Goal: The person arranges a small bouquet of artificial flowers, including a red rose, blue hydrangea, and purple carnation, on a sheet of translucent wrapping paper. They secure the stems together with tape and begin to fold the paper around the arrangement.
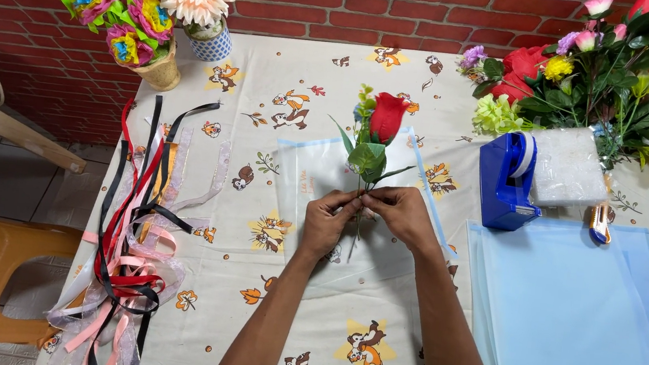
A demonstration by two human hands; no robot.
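While the red artificial rose (388,118) lies on a clear plastic wrapping sheet (317,175), left hand (327,222) and right hand (403,215) both pinch its stem, steadying it over the worktop (288,79).

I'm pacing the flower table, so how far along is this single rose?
Done, it seems: the red artificial rose with green leaves lies on a clear plastic wrapping sheet. In hand: the left hand and right hand both pinch its stem. Left: the sheet is not folded around it, the loose ribbons lie unused at the table's edge, and the blue tape dispenser stands untouched.
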